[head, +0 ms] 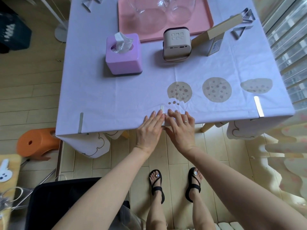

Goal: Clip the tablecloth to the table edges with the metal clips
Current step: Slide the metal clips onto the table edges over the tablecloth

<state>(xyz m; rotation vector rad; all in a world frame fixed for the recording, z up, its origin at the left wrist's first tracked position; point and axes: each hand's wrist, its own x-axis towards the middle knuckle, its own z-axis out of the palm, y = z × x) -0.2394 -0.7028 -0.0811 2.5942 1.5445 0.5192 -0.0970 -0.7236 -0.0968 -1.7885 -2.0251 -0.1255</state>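
At the near edge of the surface, head view: left grip and right grip flat, fingers straight, clasping nothing, pressing the lilac tablecloth either side of a slim metal clip. Left clip and right clip near the corners. Bare, faintly creased cloth between; boxy tissue box farther in.

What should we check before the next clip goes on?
1. Left clip sits on the near edge: ok.
2. Right clip sits on the near edge: ok.
3. Middle clip pushed fully on: cannot tell, the hands hide its bend.
4. Tablecloth flat along the near edge: ok, only faint creases.
5. Spare clips ready: ok, lying at the far right.
6. Left hand and right hand free: not ok, both press flat beside the middle clip.
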